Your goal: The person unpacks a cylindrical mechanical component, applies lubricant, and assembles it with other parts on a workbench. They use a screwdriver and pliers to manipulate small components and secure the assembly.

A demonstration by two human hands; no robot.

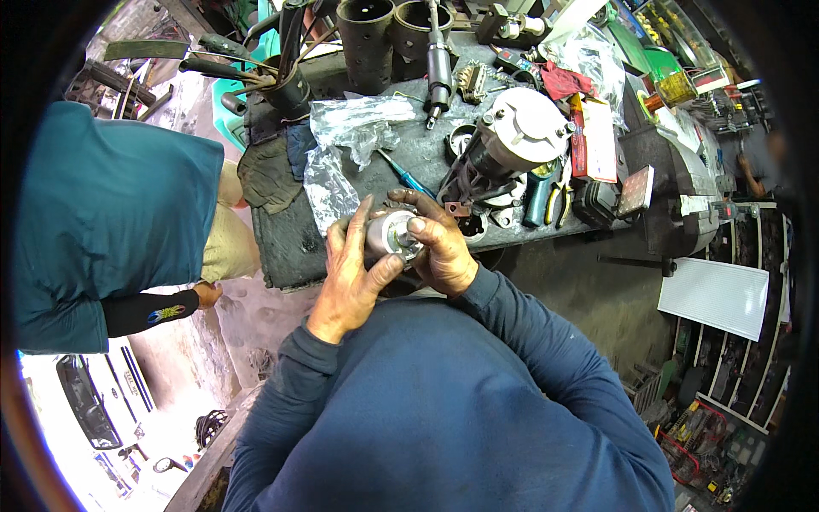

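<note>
Close to my body, at the bench's near edge, a short silver metal cylinder [391,230] with a round opening and a stub at its centre sits between my hands. My left hand [350,269] wraps its left side, thumb along the near rim. From the right, my right hand [445,252] grips it, with the thumb pressed on the stub. Beyond them stands a large motor-like housing [525,128] with a pale round end cover. A blue-handled screwdriver [408,176] lies just past my fingers, beside crumpled clear plastic bags [333,183].
On the dark workbench [290,243] lie pliers [559,205], a red cloth [565,81] and a red-and-white box [595,141]. Perforated metal cylinders [367,47] and a can of tools [286,92] stand at the back. Another person [119,205] stands at the left.
</note>
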